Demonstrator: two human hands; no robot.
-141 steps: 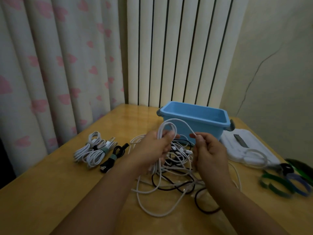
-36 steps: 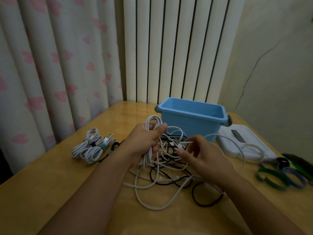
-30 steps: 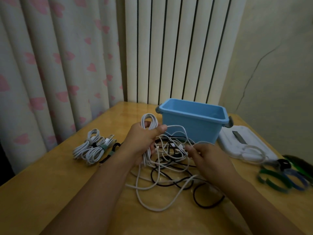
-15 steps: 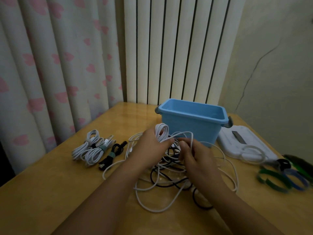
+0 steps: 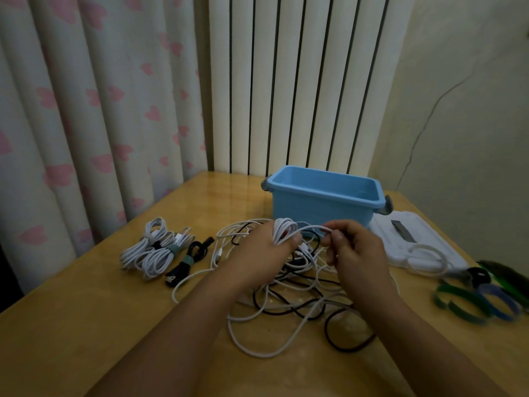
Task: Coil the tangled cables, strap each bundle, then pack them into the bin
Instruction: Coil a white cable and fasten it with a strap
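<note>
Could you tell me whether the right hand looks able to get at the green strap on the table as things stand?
Probably yes, once it lets go: the right hand pinches the white cable fed to the left hand's coil. The green strap lies uncovered to its right on the table, nothing between.

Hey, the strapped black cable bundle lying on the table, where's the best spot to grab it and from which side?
Probably across the middle, at the strap, from above. The black cable bundle lies flat on the table, slim and long, with bare wood on its near side; the white bundles crowd its far-left side.
</note>
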